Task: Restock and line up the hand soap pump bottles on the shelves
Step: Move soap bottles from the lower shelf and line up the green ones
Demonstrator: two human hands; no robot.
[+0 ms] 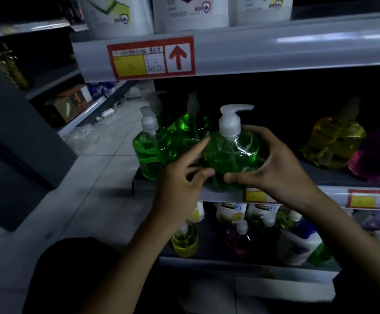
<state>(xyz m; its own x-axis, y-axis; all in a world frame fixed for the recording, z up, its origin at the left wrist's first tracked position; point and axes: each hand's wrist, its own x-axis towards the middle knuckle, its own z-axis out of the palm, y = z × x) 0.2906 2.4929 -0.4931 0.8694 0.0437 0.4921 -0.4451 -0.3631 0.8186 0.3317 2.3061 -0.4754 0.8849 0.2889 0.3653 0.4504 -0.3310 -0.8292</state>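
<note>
A green soap pump bottle (pixel 232 152) with a white pump stands at the front edge of the middle shelf (pixel 225 194). My right hand (pixel 275 164) grips its right side, thumb across the bottle's lower front. My left hand (pixel 182 180) touches its left side with the index finger stretched out and the other fingers curled. Two more green bottles stand to the left: one at the shelf's end (pixel 152 150) and one further back (pixel 192 128). A yellow bottle (pixel 334 141) and a pink bottle (pixel 377 155) stand to the right.
The upper shelf's rail (pixel 275 48) carries a red price tag with an arrow (pixel 151 57), with white refill packs (pixel 189 12) above it. The lower shelf holds several mixed soap bottles (pixel 236 232). Tiled floor (pixel 98 173) with plastic wrap (pixel 82 137) lies at the left.
</note>
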